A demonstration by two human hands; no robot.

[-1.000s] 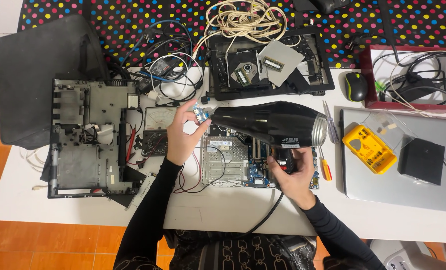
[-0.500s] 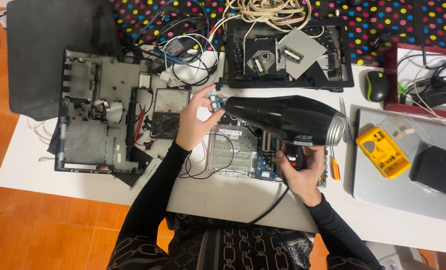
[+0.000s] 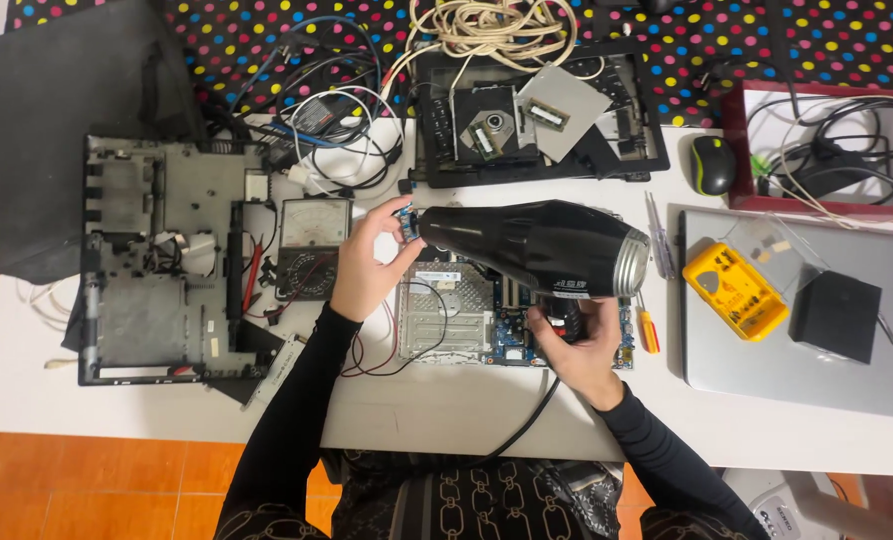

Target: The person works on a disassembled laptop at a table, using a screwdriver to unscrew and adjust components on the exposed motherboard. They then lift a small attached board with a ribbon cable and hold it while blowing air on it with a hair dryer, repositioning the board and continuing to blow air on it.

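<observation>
— Sleeves first: how are the arms set?

— Both forearms are seen in black sleeves, angled up and outward from the body. The right hand [image 3: 578, 345] is bent at the wrist and wrapped tight around the handle of a black hair dryer [image 3: 531, 245]; a black cord [image 3: 511, 435] is trailed from under that hand back toward the body.

— And the other hand?

— The left hand [image 3: 368, 270] is raised, fingers curled narrow, and a small blue circuit piece [image 3: 406, 222] is pinched between thumb and fingertips. The piece is held right at the dryer's nozzle, touching or nearly so; which cannot be told.

— What is found beneath the hands?

— A laptop motherboard [image 3: 466, 310] with a silver metal plate is laid between the two hands, under the dryer's barrel. Just right of the right hand a small red-handled screwdriver [image 3: 647, 330] is seen.

— Farther out?

— Left of the left hand an analog multimeter [image 3: 312, 245] is placed, and beyond it a stripped laptop base [image 3: 156, 260]. Well right of the right hand a yellow case [image 3: 734, 290] and a black box [image 3: 834, 315] are rested on a grey laptop lid [image 3: 846, 375]. Beyond the dryer a black frame with an optical drive [image 3: 491, 130] is set, a mouse [image 3: 712, 163] to its right.
</observation>
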